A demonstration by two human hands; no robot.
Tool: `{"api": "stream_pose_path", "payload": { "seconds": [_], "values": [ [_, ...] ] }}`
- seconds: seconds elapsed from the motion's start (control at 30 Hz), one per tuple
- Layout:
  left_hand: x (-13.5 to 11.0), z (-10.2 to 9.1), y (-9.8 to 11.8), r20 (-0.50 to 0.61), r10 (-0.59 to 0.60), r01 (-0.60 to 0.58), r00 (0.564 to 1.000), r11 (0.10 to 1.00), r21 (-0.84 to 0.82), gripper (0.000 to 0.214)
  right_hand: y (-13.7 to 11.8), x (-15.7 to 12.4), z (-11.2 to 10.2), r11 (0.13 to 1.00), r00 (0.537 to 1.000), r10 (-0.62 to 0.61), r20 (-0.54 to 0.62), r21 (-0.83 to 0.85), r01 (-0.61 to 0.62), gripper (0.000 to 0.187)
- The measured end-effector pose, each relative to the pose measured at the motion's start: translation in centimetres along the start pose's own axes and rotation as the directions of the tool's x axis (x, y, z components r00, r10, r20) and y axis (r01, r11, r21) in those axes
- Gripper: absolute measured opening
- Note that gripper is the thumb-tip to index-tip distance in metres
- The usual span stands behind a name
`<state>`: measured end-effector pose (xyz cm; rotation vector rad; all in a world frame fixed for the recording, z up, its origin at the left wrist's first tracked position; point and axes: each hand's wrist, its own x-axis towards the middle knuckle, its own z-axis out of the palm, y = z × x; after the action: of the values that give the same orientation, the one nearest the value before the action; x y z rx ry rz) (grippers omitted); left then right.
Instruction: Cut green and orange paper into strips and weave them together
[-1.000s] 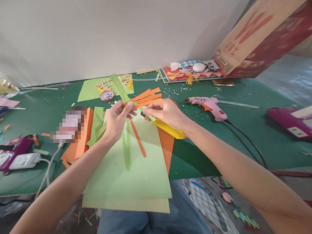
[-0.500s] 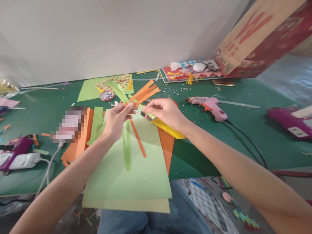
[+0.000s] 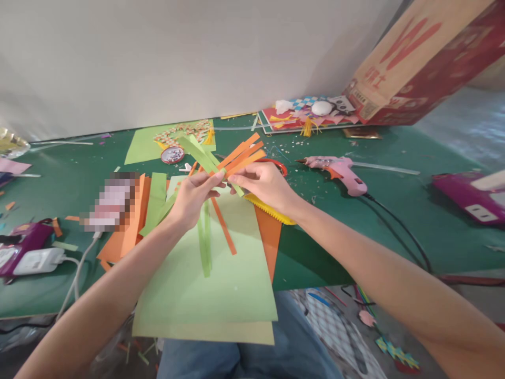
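My left hand (image 3: 193,197) pinches a bundle of orange and light-green paper strips (image 3: 226,158) where they cross, above the green table (image 3: 355,231). My right hand (image 3: 264,184) is closed on a green strip of the same bundle, just right of the left fingers. Orange strips fan up to the right, green ones up to the left, and more ends hang down over a light-green paper sheet (image 3: 213,295) that overhangs the table's front edge. A yellow toothed tool (image 3: 272,213) and an orange sheet (image 3: 268,237) lie under my right wrist.
A pink glue gun (image 3: 339,171) with a black cord lies to the right. Orange and green paper pieces (image 3: 138,216) are piled at the left, beside a purple device with a white charger (image 3: 31,252). A cardboard box (image 3: 418,63) leans at back right. A small round tin (image 3: 172,155) sits behind.
The strip bundle has shifted slightly and the orange strips fan a little differently. My right fingers have closed in toward the left hand at the crossing point.
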<state>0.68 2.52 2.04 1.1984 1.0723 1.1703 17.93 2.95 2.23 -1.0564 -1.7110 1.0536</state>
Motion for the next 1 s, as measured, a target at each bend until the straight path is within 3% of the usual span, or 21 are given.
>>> {"api": "stream_pose_path", "payload": {
  "seconds": [0.23,0.6,0.83,1.0],
  "values": [
    [0.22,-0.25,-0.18,-0.075,0.035,-0.037,0.997,0.999,-0.019,0.03,-0.31,0.12,-0.2,0.998,0.998,-0.013,0.069,-0.061,0.017,0.035],
    [-0.13,0.04,0.05,0.071,-0.002,-0.002,0.997,0.998,0.061,0.034,-0.06,0.04,-0.18,0.997,0.999,0.048,0.017,-0.058,-0.047,0.036],
    [0.19,-0.24,-0.3,-0.06,0.025,-0.025,0.998,1.0,-0.012,0.031,0.11,0.27,-0.3,0.995,0.997,-0.035,0.061,-0.09,0.04,0.033],
    [0.17,-0.21,-0.19,-0.033,-0.009,0.007,0.999,0.999,-0.04,0.032,0.05,0.21,-0.33,0.992,0.998,-0.028,0.05,-0.123,0.034,0.036]
  ]
}}
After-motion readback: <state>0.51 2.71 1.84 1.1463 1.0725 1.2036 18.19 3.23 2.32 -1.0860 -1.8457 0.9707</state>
